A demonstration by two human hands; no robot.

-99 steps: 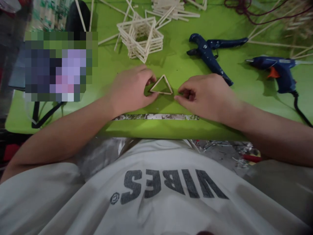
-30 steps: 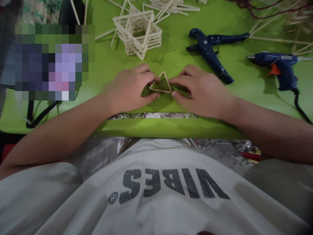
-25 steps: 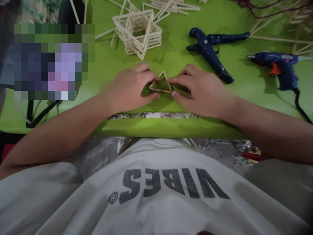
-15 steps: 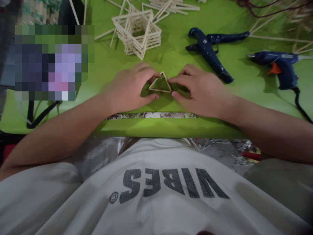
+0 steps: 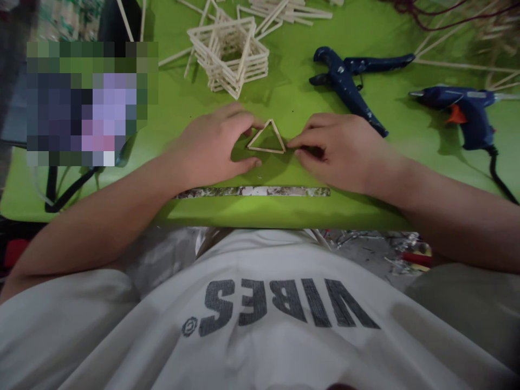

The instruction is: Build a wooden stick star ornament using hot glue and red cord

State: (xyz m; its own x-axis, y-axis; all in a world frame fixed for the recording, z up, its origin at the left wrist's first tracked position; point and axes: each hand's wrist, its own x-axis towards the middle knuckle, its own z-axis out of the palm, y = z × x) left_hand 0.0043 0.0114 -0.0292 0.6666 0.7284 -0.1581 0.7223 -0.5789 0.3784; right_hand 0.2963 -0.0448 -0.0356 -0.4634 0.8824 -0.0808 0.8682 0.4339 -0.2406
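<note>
A small triangle of thin wooden sticks (image 5: 266, 150) lies flat on the green table, its apex pointing away from me. My left hand (image 5: 215, 141) is on its left, index fingertip at the upper left side and thumb stretched out below, apart from the sticks. To the right, my right hand (image 5: 339, 149) has its index fingertip just beside the lower right corner. Its thumb is a little below the index finger, and I see nothing between them; the other fingers are curled. Both hands are open.
Beyond my hands stands a stack of stick triangles (image 5: 235, 81), with loose sticks (image 5: 300, 12) behind. A dark blue cutter (image 5: 345, 81) and a blue glue gun (image 5: 477, 116) lie at the right. A metal strip (image 5: 255, 192) runs along the near table edge (image 5: 284, 216).
My right hand has drawn back slightly to the right, its fingertips coming away from the triangle. The triangle stays nearly in place, and my left thumb has shifted slightly left.
</note>
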